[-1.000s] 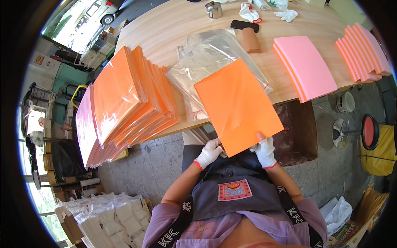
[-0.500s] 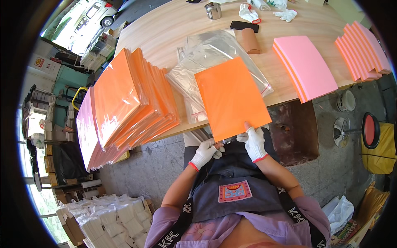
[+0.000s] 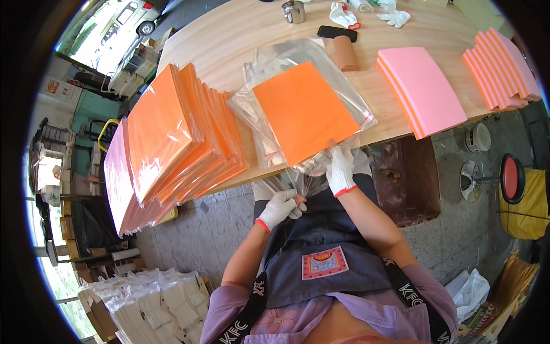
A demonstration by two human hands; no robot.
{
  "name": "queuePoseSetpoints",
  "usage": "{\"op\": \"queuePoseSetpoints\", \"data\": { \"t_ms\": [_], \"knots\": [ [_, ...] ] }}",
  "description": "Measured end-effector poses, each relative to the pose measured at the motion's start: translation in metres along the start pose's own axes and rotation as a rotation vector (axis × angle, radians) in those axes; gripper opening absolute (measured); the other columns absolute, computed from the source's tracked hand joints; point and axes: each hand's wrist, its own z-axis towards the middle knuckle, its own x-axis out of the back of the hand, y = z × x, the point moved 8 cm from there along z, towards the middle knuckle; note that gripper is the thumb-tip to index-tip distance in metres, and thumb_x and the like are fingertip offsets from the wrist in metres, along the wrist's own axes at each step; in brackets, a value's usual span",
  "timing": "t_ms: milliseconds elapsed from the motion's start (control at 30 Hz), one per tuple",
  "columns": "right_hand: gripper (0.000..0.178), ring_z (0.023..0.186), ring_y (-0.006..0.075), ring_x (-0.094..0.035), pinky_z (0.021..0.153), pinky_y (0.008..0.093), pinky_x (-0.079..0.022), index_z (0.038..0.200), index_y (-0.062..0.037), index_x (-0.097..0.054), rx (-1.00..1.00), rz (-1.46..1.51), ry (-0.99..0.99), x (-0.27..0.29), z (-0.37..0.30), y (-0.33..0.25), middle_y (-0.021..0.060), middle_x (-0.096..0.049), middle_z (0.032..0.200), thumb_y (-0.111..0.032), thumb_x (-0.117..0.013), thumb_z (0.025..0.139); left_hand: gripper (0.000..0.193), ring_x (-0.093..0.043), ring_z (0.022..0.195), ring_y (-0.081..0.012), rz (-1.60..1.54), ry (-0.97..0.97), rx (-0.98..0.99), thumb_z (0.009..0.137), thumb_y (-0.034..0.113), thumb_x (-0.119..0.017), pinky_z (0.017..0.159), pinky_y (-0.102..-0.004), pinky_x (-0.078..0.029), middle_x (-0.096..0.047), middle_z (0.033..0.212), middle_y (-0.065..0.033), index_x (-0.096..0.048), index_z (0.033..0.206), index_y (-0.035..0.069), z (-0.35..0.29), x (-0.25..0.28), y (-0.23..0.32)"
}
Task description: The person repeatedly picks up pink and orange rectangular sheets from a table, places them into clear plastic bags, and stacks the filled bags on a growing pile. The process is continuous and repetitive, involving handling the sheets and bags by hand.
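An orange sheet (image 3: 306,112) lies over clear bags (image 3: 286,54) at the near side of the table (image 3: 229,34), right of a wrapped stack (image 3: 163,137). The gloved right hand (image 3: 342,167) pinches its near edge, thumb on top; the left hand (image 3: 282,207), nearer and lower, is closed, apparently on clear film (image 3: 312,184). The sheet should prove light, flat and easily creased, the film limp and slippery; the near edge offers the safest hold. The right fingers are hidden beneath, and glare obscures where the film's mouth runs.
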Motion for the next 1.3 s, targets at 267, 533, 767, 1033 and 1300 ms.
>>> {"op": "queuePoseSetpoints", "data": {
  "t_ms": [267,533,767,1033,1300],
  "knots": [
    [0.028,0.084,0.0233,-0.069,0.069,0.0373,-0.059,0.122,-0.0005,-0.055,-0.575,-0.227,-0.308,0.037,-0.063,0.043,0.0123,-0.068,0.106,-0.007,-0.057,0.095,0.026,-0.068,0.076,-0.0158,-0.122,0.285,-0.156,0.097,0.022,-0.062,0.066,-0.0273,-0.057,-0.070,0.089,-0.0091,-0.064,0.108,-0.001,-0.009,0.013,0.009],
    [0.031,0.102,0.0274,-0.060,0.084,0.0394,-0.052,0.109,-0.0147,-0.064,1.087,-1.936,-0.989,-0.101,-0.059,-0.041,0.0038,-0.058,0.126,-0.021,-0.071,0.079,0.032,-0.069,0.073,-0.0163,-0.242,0.342,-0.167,0.100,0.030,-0.058,0.062,-0.0274,-0.057,-0.070,0.091,-0.0109,-0.064,0.106,-0.001,-0.016,0.019,-0.010],
    [0.032,0.099,0.0268,-0.061,0.078,0.0406,-0.053,0.108,-0.0165,-0.063,0.905,-2.019,-1.069,-0.108,-0.041,-0.019,0.0057,-0.061,0.118,-0.023,-0.070,0.078,0.036,-0.070,0.076,-0.0200,-0.403,0.208,-0.066,0.101,0.031,-0.057,0.066,-0.0285,-0.058,-0.071,0.097,-0.0134,-0.061,0.110,-0.003,-0.009,0.030,-0.032],
    [0.015,0.060,0.0221,-0.067,0.050,0.0365,-0.051,0.088,-0.0162,-0.056,0.974,-1.979,-1.112,-0.073,-0.114,0.045,0.0021,-0.064,0.063,-0.030,-0.061,0.087,0.028,-0.070,0.078,-0.0196,-0.438,0.252,-0.133,0.102,0.025,-0.052,0.068,-0.0285,-0.058,-0.071,0.101,-0.0140,-0.060,0.108,-0.002,-0.016,0.031,-0.036],
    [0.012,0.060,0.0269,-0.068,0.052,0.0378,-0.051,0.086,-0.0104,-0.059,0.789,-1.656,-1.347,-0.074,-0.119,0.031,0.0045,-0.067,0.067,-0.022,-0.062,0.086,0.025,-0.069,0.075,-0.0195,-0.459,0.360,-0.085,0.098,0.017,-0.053,0.066,-0.0295,-0.058,-0.070,0.095,-0.0146,-0.061,0.107,-0.005,-0.015,0.029,-0.035]
  ]
}}
